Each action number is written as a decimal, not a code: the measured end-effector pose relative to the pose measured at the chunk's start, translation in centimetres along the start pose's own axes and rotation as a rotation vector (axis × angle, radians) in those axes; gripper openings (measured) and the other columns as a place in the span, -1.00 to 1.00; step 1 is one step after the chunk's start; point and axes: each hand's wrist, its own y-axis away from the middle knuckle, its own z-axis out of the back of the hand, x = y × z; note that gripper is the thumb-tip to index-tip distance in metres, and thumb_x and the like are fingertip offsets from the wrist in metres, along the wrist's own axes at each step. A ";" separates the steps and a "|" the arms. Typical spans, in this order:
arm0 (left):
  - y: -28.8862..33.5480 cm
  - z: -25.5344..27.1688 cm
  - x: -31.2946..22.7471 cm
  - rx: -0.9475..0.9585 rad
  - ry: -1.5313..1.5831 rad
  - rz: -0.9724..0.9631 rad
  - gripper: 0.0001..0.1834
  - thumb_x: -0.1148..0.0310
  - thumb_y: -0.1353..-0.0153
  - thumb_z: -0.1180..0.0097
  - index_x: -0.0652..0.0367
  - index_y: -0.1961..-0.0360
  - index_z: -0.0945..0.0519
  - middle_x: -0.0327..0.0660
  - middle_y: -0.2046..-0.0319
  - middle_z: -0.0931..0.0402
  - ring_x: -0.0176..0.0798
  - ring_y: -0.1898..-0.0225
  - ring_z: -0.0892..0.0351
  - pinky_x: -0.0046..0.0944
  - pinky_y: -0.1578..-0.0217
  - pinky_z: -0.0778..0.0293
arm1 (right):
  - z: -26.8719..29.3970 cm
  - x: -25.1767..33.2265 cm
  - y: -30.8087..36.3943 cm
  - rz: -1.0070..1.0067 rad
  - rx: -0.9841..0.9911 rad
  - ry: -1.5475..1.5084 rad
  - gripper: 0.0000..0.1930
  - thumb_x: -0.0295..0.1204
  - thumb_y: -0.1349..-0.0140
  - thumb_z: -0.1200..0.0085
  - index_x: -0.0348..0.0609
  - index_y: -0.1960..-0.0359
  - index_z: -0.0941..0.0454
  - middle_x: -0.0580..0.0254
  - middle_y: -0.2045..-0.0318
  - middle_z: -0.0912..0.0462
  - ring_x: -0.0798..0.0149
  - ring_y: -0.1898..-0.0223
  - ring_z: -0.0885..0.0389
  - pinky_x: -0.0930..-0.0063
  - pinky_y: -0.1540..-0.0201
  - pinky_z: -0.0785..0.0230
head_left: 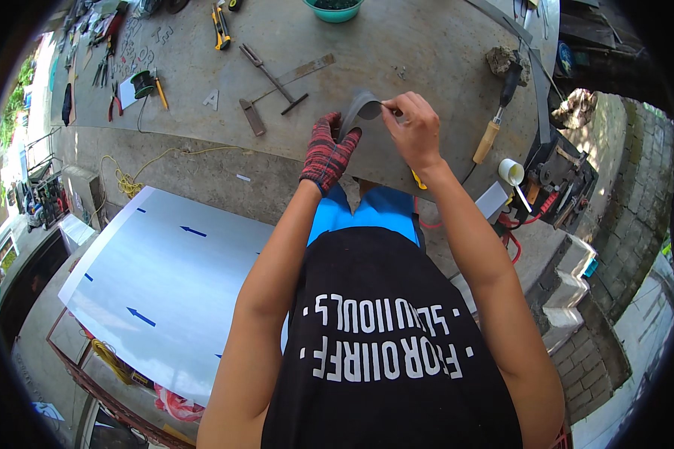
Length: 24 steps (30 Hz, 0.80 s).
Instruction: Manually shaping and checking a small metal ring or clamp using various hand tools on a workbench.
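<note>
A thin grey strip, bent into a curve and looking like sheet metal [357,102], is held above the near edge of the metal table [299,34]. My left hand [328,154], in a red and black knit glove, grips its lower left end. Bare, my right hand [415,129] pinches the strip's right end between thumb and fingers. Left of my hands lie a dark T-shaped metal tool [273,79] and a try square [253,117]. A flat cut-out letter shape [212,99] rests farther left.
A soldering iron with a wooden handle [487,142] lies to the right, near a white cup [511,172]. Yellow cutter knives [221,28], a wire spool [142,83] and pliers [114,102] are at the left. A teal bowl [333,12] stands far back. Below left leans a large white sheet [168,262].
</note>
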 end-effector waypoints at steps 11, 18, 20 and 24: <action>7.3 5.7 -12.8 0.085 -0.264 -0.096 -0.35 0.12 -0.17 -0.40 0.31 -0.15 -0.48 0.16 0.03 -0.62 0.07 0.01 -0.66 -0.05 -0.02 -0.55 | 7.6 8.4 1.4 -0.122 -0.114 -0.192 -0.92 -0.58 -0.18 -0.27 -0.30 0.33 -0.62 0.12 0.41 -0.60 0.23 0.39 -0.60 0.42 0.27 -0.45; 9.2 7.8 -14.6 -0.090 -0.420 -0.427 -0.39 0.24 -0.09 -0.44 0.29 -0.09 -0.47 0.13 0.09 -0.58 0.15 0.07 -0.64 -0.02 0.05 -0.57 | 8.9 11.3 0.6 -0.044 -0.159 -0.225 -0.91 -0.58 -0.15 -0.28 -0.26 0.35 -0.60 0.11 0.43 -0.59 0.14 0.39 -0.58 0.30 0.29 -0.43; 8.8 8.8 -14.5 -0.128 -0.427 -0.520 -0.40 0.28 -0.07 -0.45 0.28 -0.07 -0.47 0.12 0.11 -0.57 0.18 0.08 -0.63 0.00 0.06 -0.57 | 8.4 12.5 0.3 -0.092 -0.182 -0.271 -0.92 -0.59 -0.16 -0.27 -0.26 0.36 -0.60 0.11 0.43 -0.59 0.15 0.39 -0.58 0.33 0.29 -0.43; 8.0 11.9 -13.9 -0.131 -0.450 -0.597 -0.42 0.35 -0.04 -0.45 0.25 -0.06 -0.48 0.13 0.12 -0.57 0.21 0.10 -0.63 0.01 0.06 -0.57 | 6.1 14.3 -0.4 -0.098 -0.194 -0.275 -0.92 -0.60 -0.16 -0.27 -0.26 0.34 -0.60 0.11 0.43 -0.59 0.16 0.39 -0.58 0.36 0.30 -0.43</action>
